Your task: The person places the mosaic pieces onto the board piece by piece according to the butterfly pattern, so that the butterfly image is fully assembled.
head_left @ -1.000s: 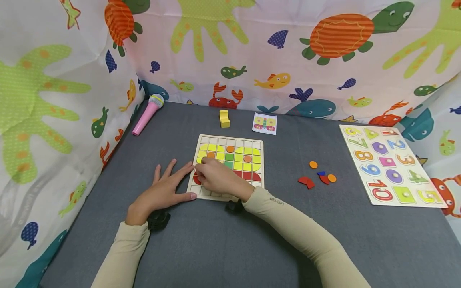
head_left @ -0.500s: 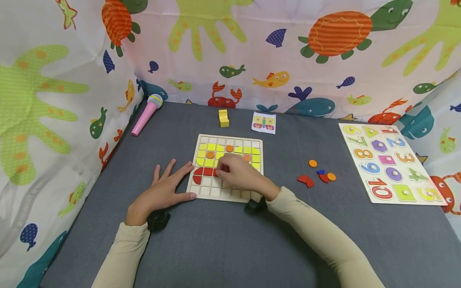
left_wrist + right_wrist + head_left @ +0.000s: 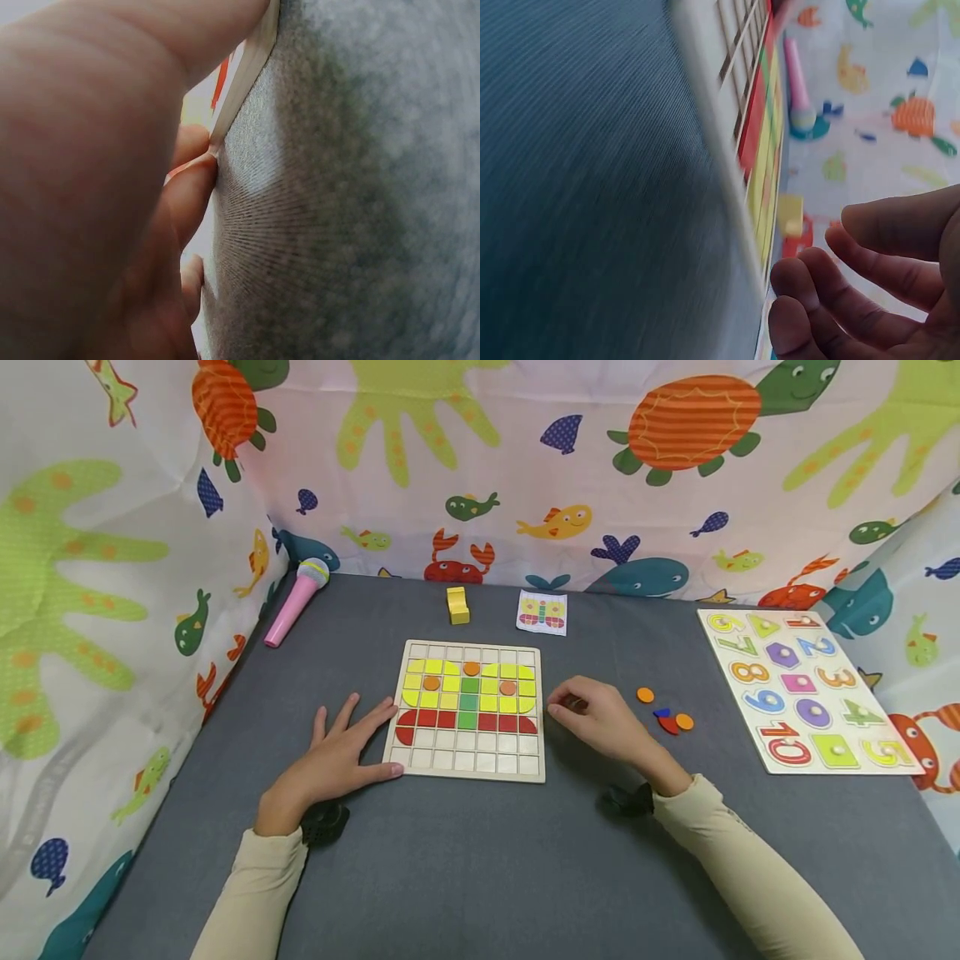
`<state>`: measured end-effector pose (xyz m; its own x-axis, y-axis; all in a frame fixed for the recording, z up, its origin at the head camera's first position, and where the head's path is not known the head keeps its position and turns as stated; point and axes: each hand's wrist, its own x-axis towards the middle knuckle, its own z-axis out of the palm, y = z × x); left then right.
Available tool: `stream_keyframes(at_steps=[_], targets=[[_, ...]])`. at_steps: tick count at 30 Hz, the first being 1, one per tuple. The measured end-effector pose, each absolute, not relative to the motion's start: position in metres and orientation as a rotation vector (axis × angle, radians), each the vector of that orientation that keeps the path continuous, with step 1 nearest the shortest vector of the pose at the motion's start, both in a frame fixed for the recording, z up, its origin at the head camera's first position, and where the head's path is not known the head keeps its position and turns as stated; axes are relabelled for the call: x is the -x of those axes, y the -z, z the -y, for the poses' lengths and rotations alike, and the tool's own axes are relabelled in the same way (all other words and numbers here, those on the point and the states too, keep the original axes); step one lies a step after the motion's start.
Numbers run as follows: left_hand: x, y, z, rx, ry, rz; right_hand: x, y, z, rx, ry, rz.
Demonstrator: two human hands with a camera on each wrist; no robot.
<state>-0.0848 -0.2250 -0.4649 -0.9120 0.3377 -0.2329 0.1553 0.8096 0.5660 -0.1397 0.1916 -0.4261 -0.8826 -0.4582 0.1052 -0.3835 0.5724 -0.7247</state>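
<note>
In the head view a wooden grid board (image 3: 501, 763) lies on the table, bearing yellow, green, orange and red pieces set in several rows. My left hand (image 3: 330, 766) is spread flat at its left side, fingertips and thumb touching the edge. The left wrist view shows these fingers (image 3: 191, 191) against the board's rim. Right of the board hovers my right hand (image 3: 603, 718), fingers loosely bent and thumb apart. In the right wrist view no piece shows between its fingers (image 3: 862, 300). Beyond it lie a red piece (image 3: 667, 726), a blue piece (image 3: 662, 712) and orange discs (image 3: 645, 695).
A yellow block (image 3: 457, 606) and a small butterfly pattern card (image 3: 542, 612) lie behind the board. The pink toy microphone (image 3: 297, 603) is at the back left. A number puzzle board (image 3: 810, 693) occupies the right. Printed curtains (image 3: 420, 518) border the table.
My right hand has moved right, from over the board to beside the loose pieces. Two loose red pieces seen earlier are now out of sight near this hand. The left hand stays put.
</note>
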Motion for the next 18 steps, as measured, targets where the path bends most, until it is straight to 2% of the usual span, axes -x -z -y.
stream_keyframes(at_steps=[18], targets=[[0.084, 0.465, 0.224, -0.37, -0.798, -2.669, 0.146, 0.427, -0.306, 0.421, 0.96, -2.921]])
